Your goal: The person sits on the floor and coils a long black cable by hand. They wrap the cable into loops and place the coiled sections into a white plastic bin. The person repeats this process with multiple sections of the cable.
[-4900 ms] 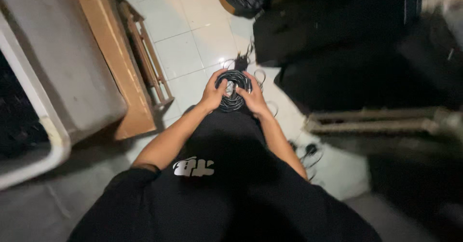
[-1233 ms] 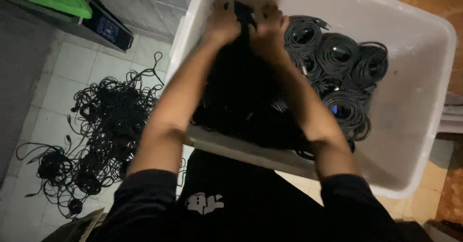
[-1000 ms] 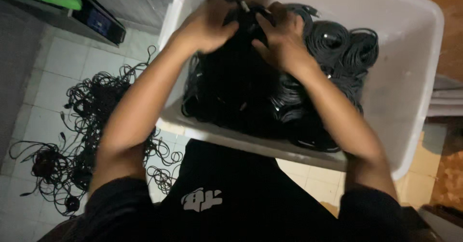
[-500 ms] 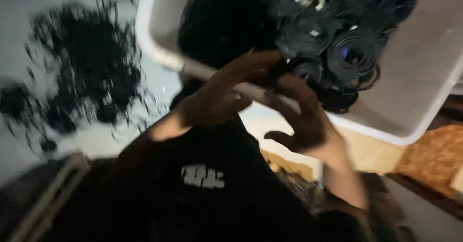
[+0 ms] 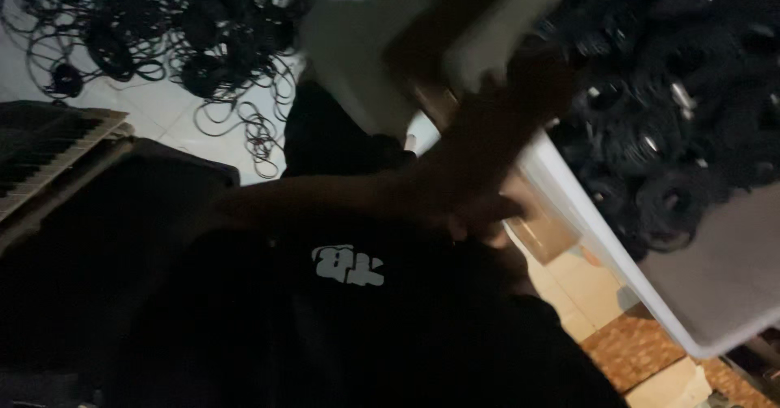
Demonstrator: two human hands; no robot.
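Both hands are blurred, so I cannot tell whether either grips anything. The left hand (image 5: pixel 479 205) is close to the chest, by the rim of the white bin (image 5: pixel 569 188). The right hand (image 5: pixel 528 75) is over that rim, beside the coiled black cables (image 5: pixel 674 132) inside. Loose cables (image 5: pixel 187 34) lie on the floor.

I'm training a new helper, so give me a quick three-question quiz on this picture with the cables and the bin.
1. True or false: the white bin holds coiled black cables.
2. What lies loose on the tiled floor at upper left?
3. The motion-blurred hand is in front of: A) the bin's near rim, B) the keyboard, C) the loose cables.

Key
1. True.
2. A tangle of black cables.
3. A. Which hand it is cannot be told.
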